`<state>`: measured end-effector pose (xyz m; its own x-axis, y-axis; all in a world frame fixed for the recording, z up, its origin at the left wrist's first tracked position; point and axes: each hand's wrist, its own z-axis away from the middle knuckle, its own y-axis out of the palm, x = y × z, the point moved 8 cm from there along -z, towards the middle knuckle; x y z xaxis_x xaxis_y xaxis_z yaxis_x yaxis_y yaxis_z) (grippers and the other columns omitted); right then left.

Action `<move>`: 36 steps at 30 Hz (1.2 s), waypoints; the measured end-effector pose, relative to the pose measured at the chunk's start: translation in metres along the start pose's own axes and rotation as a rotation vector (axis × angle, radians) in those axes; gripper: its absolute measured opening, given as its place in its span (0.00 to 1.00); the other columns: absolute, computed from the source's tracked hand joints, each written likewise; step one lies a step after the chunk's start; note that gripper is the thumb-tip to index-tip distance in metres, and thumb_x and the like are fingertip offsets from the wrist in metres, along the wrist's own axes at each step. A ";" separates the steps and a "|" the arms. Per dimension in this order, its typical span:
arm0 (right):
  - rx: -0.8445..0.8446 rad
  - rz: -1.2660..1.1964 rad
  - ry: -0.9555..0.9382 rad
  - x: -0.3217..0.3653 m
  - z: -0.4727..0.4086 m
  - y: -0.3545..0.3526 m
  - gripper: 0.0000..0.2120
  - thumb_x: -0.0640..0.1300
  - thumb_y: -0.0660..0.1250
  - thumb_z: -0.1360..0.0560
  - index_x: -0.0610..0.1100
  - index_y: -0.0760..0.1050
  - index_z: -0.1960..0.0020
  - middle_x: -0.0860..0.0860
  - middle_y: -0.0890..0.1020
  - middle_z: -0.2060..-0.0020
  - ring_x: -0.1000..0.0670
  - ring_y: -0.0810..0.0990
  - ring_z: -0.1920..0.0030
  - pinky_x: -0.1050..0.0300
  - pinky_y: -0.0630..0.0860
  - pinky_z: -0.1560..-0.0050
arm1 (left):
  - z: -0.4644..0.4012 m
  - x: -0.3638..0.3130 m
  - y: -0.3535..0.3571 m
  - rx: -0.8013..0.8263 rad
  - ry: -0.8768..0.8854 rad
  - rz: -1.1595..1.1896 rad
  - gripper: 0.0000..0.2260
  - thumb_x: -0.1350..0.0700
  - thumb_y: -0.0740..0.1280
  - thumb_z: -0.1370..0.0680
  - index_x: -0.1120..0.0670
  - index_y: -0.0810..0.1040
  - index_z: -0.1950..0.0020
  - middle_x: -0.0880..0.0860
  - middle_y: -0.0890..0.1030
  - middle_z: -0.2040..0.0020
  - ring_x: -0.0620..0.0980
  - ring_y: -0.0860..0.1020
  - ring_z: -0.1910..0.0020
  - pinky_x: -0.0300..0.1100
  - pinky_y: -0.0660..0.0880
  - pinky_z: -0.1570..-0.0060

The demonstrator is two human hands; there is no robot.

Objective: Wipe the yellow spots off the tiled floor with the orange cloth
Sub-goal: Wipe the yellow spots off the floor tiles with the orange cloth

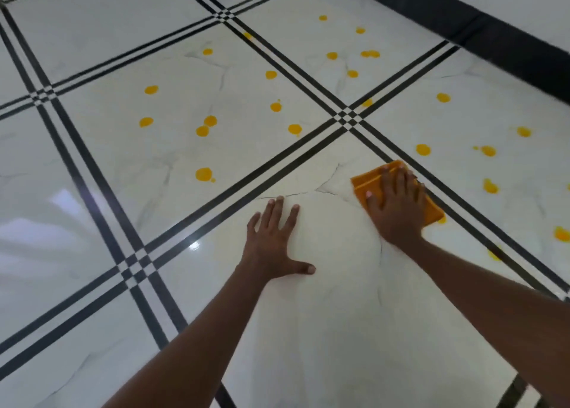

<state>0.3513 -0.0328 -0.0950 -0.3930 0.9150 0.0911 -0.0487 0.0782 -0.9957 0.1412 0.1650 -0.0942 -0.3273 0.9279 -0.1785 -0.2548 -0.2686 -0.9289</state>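
The orange cloth (pixel 367 181) lies folded on the white tiled floor (pixel 324 284), at the black stripe along the near tile's right edge. My right hand (pixel 393 205) presses flat on it, fingers straight and spread. My left hand (pixel 273 241) rests flat on the bare tile to the left, fingers spread, holding nothing. Several yellow spots dot the tiles beyond: one (pixel 204 174) on the far-left tile, one (pixel 423 149) just past the cloth, one (pixel 490 186) to its right. A smear (pixel 442 220) peeks out beside the cloth's near corner.
Black double stripes (pixel 345 118) cross between the glossy marble tiles. A dark skirting band (pixel 493 28) runs along the white wall at the far right. More spots (pixel 561 233) lie near the right edge of view.
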 end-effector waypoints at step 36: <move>-0.091 -0.042 0.019 -0.102 0.033 -0.016 0.33 0.64 0.53 0.19 0.48 0.62 0.20 0.42 0.66 0.21 0.38 0.63 0.21 0.35 0.56 0.22 | -0.036 -0.160 -0.014 0.018 0.081 -0.043 0.43 0.35 0.69 0.27 0.52 0.54 0.19 0.59 0.55 0.20 0.59 0.54 0.21 0.54 0.59 0.26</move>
<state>0.3617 -0.1408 -0.0884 -0.3750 0.9173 0.1338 0.0192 0.1521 -0.9882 0.2295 0.0299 -0.0644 -0.2415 0.9563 -0.1651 -0.2838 -0.2323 -0.9303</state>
